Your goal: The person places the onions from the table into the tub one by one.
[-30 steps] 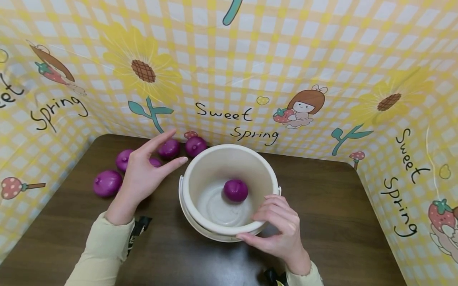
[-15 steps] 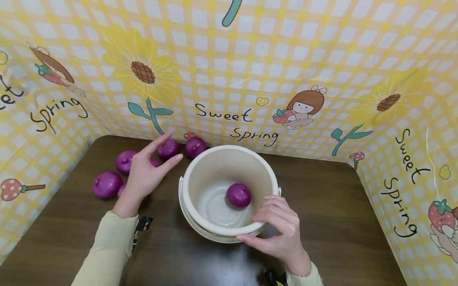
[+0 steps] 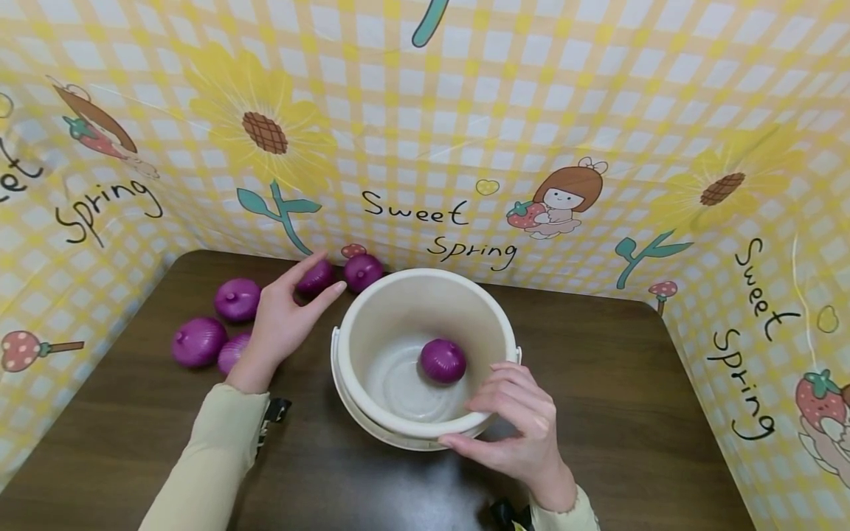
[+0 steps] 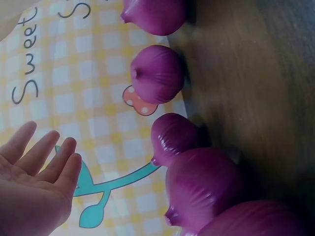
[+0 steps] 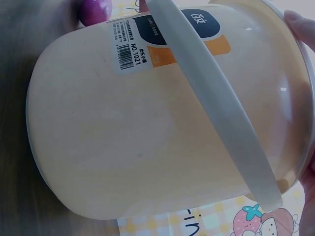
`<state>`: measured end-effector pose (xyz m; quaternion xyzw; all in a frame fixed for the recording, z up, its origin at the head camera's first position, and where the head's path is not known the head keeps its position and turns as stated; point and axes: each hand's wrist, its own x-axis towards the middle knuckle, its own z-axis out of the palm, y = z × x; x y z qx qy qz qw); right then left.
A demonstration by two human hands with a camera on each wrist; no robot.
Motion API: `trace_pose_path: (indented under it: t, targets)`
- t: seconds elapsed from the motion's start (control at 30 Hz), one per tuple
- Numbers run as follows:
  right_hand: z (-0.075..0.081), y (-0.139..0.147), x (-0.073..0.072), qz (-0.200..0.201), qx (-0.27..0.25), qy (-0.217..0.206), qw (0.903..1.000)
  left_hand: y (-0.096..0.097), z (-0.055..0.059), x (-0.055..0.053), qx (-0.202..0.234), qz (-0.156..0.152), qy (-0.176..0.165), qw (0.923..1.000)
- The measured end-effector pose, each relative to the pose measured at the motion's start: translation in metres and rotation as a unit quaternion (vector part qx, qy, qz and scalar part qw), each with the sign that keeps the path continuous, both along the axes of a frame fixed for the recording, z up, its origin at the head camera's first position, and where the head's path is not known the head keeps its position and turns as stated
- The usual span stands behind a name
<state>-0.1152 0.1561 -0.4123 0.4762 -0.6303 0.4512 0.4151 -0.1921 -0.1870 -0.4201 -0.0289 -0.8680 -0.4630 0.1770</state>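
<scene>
A cream bucket (image 3: pixel 425 426) stands on the table with its top facing up. Inside it, on the bottom, lies one purple onion (image 3: pixel 443 361). The right hand (image 3: pixel 514 420) grips the bucket's near right rim, fingers inside and thumb outside. My left hand (image 3: pixel 285 317) hovers over the onions left of the bucket, thumb and fingers spread with nothing between them. Nearest to its fingertips is a back onion (image 3: pixel 315 279). In the left wrist view the fingers (image 4: pixel 69 167) are extended, apart from the row of onions (image 4: pixel 157 73).
Further onions lie on the left of the dark wooden table (image 3: pixel 631 413): a large one (image 3: pixel 199 342), one behind it (image 3: pixel 237 300), and another by the back wall (image 3: pixel 363 273). A white handle (image 5: pixel 216 108) hangs along the bucket's side. Checked cloth (image 3: pixel 425 96) encloses the table.
The left hand dipped slightly left, then shifted right over the onions, uncovering one near its wrist. The onion in the bucket rolled a little to the right and settled. The right hand stayed put.
</scene>
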Motion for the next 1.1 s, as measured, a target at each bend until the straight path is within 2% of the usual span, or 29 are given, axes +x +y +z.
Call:
trace_pose_path:
  t: [0.2,0.57,0.7,0.87,1.1]
  targets:
    - [-0.001,0.001,0.000,0.000,0.004,0.002,1.0000,0.003,-0.005,-0.006,-0.013,0.000,0.003,0.9999]
    - [-0.002,0.002,0.000,0.002,0.007,-0.002,1.0000,0.008,-0.017,-0.019,-0.025,-0.025,0.009,0.9993]
    - [-0.002,0.002,0.000,0.002,0.007,-0.002,1.0000,0.009,-0.024,-0.028,-0.036,-0.029,0.008,0.9989]
    - [-0.002,0.002,0.000,0.001,0.009,0.000,1.0000,0.009,-0.033,-0.041,-0.070,-0.034,0.003,0.9970]
    - [-0.002,0.002,0.001,-0.004,0.013,0.003,0.9999,0.012,-0.039,-0.058,-0.108,-0.047,0.014,0.9929]
